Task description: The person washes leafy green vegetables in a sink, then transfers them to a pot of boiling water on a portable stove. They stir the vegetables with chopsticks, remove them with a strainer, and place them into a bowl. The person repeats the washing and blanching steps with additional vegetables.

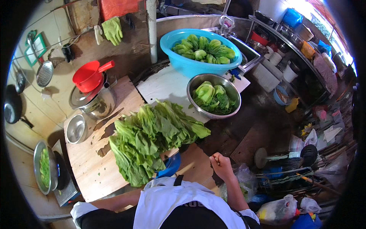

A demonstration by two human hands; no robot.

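My right hand (pixel 221 166) is curled into a fist, above the floor beside the table's right edge. A small dark spot shows between its fingers; I cannot tell whether it is a held thing. My left forearm runs behind the white apron (pixel 171 197), and the hand itself is out of view. Before me, a heap of leafy mustard greens (pixel 148 137) lies across the wooden board (pixel 88 166). Beyond it, a steel bowl (pixel 237 106) holds more greens. A large light-blue plastic basin (pixel 197 67) farther back is filled with trimmed green heads.
On the left stand a lidded steel pot (pixel 100 107) topped by a red dipper (pixel 87 75), an empty metal bowl (pixel 76 129) and a pan of greens (pixel 43 171). A blue container (pixel 173 166) sits below the board edge. Plastic bags (pixel 277 210) and clutter fill the right floor.
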